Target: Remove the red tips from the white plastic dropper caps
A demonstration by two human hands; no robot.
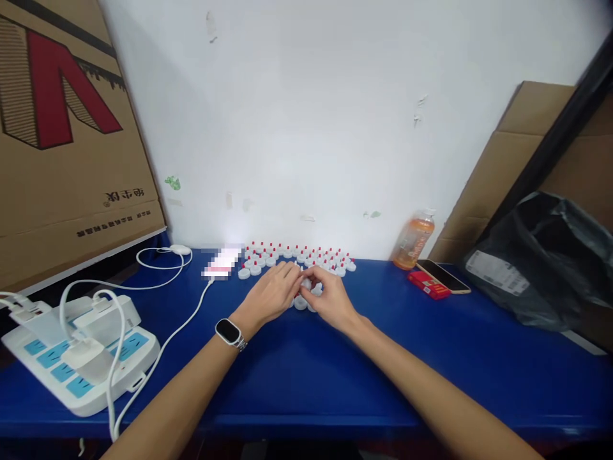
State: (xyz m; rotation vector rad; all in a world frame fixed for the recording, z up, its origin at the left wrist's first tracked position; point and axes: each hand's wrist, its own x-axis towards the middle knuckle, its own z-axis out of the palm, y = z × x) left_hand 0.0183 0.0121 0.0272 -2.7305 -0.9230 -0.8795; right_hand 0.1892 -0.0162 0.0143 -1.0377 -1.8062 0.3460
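Over the middle of the blue table, my left hand point(274, 289) and my right hand point(330, 299) meet with bent fingers. A white nozzle cap point(306, 283) is pinched between the thumb and index finger of my right hand. The fingertips of my left hand are pressed together at its upper end, and what they grip is hidden. Just beyond my hands stand many white nozzle caps with red tips point(256, 267), upright in loose rows. A few more white caps point(300, 303) lie below my fingers, partly covered by them.
Left on the blue table point(306, 390) are a white power strip point(96, 358), a charging cable point(179, 326) and a lit phone point(223, 262). At right stand an orange drink bottle point(414, 241), a red box point(428, 285), another phone point(444, 276) and a dark plastic bag point(531, 255).
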